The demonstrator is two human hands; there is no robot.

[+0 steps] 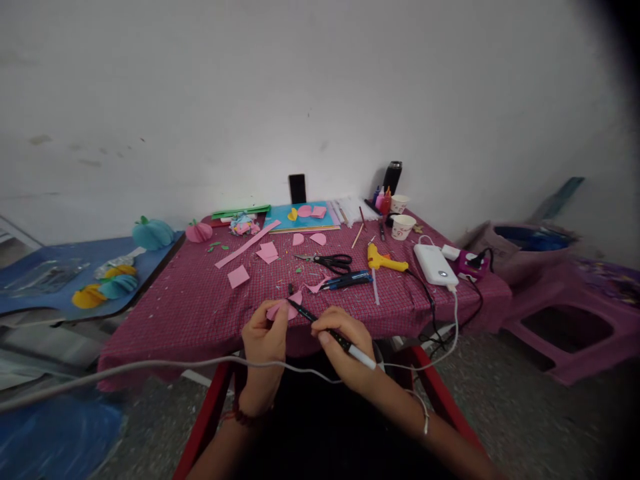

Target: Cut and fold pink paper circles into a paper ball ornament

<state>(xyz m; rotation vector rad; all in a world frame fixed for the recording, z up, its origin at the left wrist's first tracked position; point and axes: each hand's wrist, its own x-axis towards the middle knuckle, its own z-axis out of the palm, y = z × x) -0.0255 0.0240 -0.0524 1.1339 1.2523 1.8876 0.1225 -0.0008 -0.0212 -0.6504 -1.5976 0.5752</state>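
My left hand (264, 343) is closed on a small pink paper piece (280, 310), held just off the near edge of the table. My right hand (345, 343) grips a black pen with a white end (327, 328); its tip rests on the pink paper. Both hands hover over my lap in front of a table covered with a magenta checked cloth (200, 313). Black scissors (330, 261), a blue cutter (350, 280) and a yellow glue gun (383, 260) lie on the cloth beyond my hands.
Pink paper squares (239, 276), strips and scraps are scattered on the cloth. A white power bank (435, 264) with cables, paper cups (403, 227), bottles and coloured paper sheets (300, 217) sit toward the back. Paper fruit models (153, 233) rest on a blue table at left. A pink stool (565, 333) stands at right.
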